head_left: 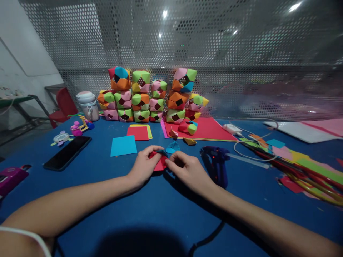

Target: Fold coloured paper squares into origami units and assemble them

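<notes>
A small folded red paper [160, 165] with a dark blue-green part at its top is between my two hands, just above the blue table. My left hand [143, 164] grips its left side, thumb and fingers pressed together. On the right edge, my right hand [187, 169] pinches the paper between thumb and forefinger. Just beyond the hands lie a folded blue piece [173, 147], a folded yellow piece [189, 141] and a pink-red one [173, 133]. A blue glue gun [218, 162] with a clear stick lies right of my right hand.
Stacked paper balls [141, 101] stand at the back. Blue [123, 145] and red sheets [137, 133] lie left of centre, a phone [68, 153] further left. A large red sheet [211, 129] is behind. Paper scraps [297, 157] and a cable [249, 157] lie right.
</notes>
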The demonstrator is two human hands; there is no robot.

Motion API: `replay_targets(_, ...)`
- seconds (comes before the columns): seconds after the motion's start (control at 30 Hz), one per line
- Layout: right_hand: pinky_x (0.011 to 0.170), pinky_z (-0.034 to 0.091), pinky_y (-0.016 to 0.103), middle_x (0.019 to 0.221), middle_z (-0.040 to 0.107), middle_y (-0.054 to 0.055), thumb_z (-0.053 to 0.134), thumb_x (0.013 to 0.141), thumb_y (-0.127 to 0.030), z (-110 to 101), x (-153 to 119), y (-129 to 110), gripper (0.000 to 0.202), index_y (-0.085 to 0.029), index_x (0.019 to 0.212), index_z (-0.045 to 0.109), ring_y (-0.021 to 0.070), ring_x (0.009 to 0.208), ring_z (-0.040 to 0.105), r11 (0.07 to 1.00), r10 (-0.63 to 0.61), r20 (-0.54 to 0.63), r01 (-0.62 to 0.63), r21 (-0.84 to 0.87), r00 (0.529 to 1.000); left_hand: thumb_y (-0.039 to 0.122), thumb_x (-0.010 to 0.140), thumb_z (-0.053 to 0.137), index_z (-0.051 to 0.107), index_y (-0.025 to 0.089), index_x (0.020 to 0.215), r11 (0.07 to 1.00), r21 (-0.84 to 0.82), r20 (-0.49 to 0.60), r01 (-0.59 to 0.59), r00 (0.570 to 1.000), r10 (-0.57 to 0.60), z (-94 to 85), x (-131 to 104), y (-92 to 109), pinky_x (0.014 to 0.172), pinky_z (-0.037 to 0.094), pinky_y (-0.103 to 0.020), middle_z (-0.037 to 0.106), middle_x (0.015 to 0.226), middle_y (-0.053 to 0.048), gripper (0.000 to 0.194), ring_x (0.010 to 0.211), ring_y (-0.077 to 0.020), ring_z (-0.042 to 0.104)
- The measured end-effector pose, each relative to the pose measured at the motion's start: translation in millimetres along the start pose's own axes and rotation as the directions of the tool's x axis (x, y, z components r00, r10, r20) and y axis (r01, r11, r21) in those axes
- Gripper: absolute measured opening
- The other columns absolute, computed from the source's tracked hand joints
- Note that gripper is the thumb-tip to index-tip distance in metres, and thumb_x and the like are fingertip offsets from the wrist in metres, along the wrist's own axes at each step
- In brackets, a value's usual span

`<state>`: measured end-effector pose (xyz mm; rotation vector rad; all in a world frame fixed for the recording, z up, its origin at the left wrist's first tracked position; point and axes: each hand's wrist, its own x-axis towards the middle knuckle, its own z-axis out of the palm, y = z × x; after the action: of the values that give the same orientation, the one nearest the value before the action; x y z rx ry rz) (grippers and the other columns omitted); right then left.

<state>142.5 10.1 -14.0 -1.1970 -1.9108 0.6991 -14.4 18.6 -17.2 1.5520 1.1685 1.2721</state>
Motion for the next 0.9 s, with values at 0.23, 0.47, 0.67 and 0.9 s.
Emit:
replay_targets(0.23, 0.058, 0.036, 0.025, 0.066, 0.059, 0.001, 0.048, 0.085, -0.029, 0.8, 3.3, 14.3, 0.019, -0.020, 0.070, 0.055, 0.0137, 0.059, 0.052, 0.939, -0.224, -0.069, 0.197, -0.282, 0.972, 0.016, 0.073, 0.047, 0.066, 0.015, 0.096, 0.970, -0.150, 0.053, 0.190, 0.982, -0.184, -1.5, 2.7, -4.2, 0.071, 0.044, -0.025, 0.068, 0.094, -0.004, 0.030, 0.080, -0.0154, 0.058)
replay_targets(0.47, 0.057, 0.031, 0.027, 0.065, 0.063, 0.002, 0.048, 0.087, -0.026, -7.3, 6.7, 19.7, 0.020, -0.018, 0.073, 0.059, 0.0141, 0.054, 0.052, 0.729, -0.385, 0.034, 0.327, -0.601, 0.922, 0.030, 0.078, 0.055, 0.069, 0.016, 0.092, 0.964, -0.207, 0.101, 0.165, 0.984, -0.147, -2.2, 5.2, -7.9, 0.080, 0.042, -0.026, 0.067, 0.099, -0.005, 0.024, 0.090, -0.0170, 0.056)
replay_targets(0.67, 0.060, 0.033, 0.027, 0.062, 0.059, 0.002, 0.045, 0.090, -0.024, -14.2, 8.5, 11.5, 0.025, -0.016, 0.071, 0.058, 0.0124, 0.054, 0.049, 0.668, -0.545, 0.052, 0.472, -0.575, 0.837, 0.034, 0.073, 0.064, 0.066, 0.015, 0.078, 0.869, -0.424, 0.091, 0.257, 0.966, -0.241, -0.8, 6.4, -6.0, 0.066, 0.042, -0.023, 0.062, 0.077, -0.001, 0.020, 0.071, -0.0119, 0.054)
replay_targets(0.9, 0.061, 0.033, 0.027, 0.061, 0.059, 0.000, 0.049, 0.089, -0.024, -15.0, 11.9, 17.8, 0.021, -0.016, 0.071, 0.057, 0.0106, 0.052, 0.048, 0.667, -0.611, -0.069, 0.466, -0.581, 0.788, 0.039, 0.075, 0.063, 0.064, 0.013, 0.086, 0.839, -0.432, 0.237, 0.331, 0.939, -0.249, -3.5, 4.8, 1.6, 0.065, 0.045, -0.025, 0.061, 0.080, -0.003, 0.028, 0.072, -0.0130, 0.056)
